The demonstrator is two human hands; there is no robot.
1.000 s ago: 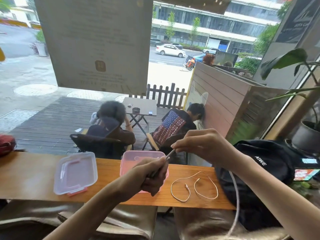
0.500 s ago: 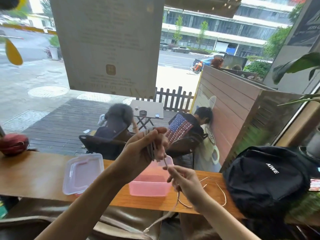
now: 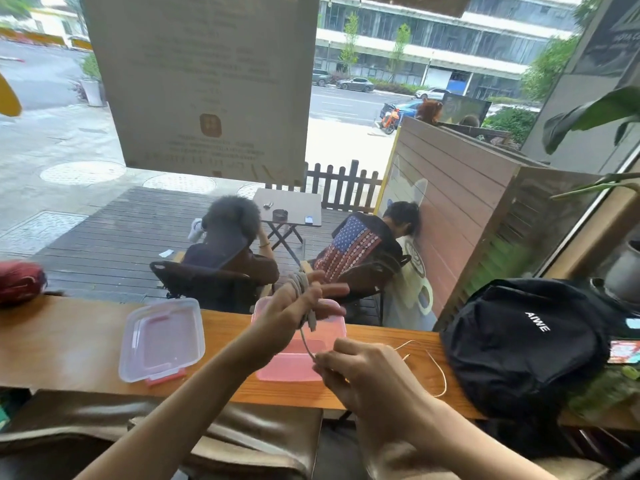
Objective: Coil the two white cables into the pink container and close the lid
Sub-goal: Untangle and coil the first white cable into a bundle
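I noted the wooden tabletop [image 3: 69,344] carrying everything, and took the pink container [image 3: 294,362] on it as my reference. A black backpack [image 3: 526,344] lay well to the right of the container. The lid [image 3: 162,341] lay flat just to the left of the container, so closing was not yet in hand. The container stood open, and I saw nothing coiled inside it.

The step in hand, as I judged it, was the winding of the first white cable [image 3: 302,289]. My left hand [image 3: 294,310] was raised above the container's far rim, closed around several turns of that cable, two fingers extended. A short tail ran down from it to my right hand [image 3: 363,379], which hovered over the container's near right corner, fingertips pinched on the cable.

The second white cable [image 3: 437,368] lay loose on the tabletop, just right of the container, untouched.

The next move, in my judgement, called for feeding the remaining tail onto the coil without loosening the turns, then lowering the coil into the container.
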